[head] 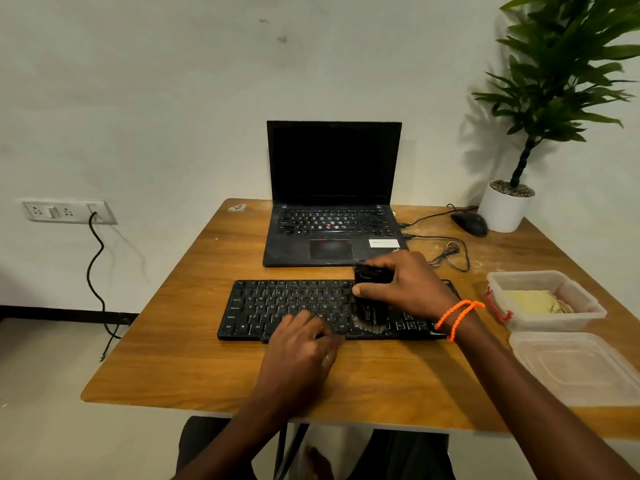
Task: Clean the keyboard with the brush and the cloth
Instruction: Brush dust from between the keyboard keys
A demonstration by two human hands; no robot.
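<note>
Holding cloth: lidless tub

Both forearms reach in from 6 o'clock. The left hand lies palm down, fingers extended toward 12. The right hand, at 2 o'clock of it, is curled in a grip, orange-banded wrist.

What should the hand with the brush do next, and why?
Probably sweep the brush leftward along the keyboard. The right hand grips it with its bristles on the right-side keys, while the left hand steadies the front edge. The keys to the left look unswept, and the cloth waits in its container.
</note>
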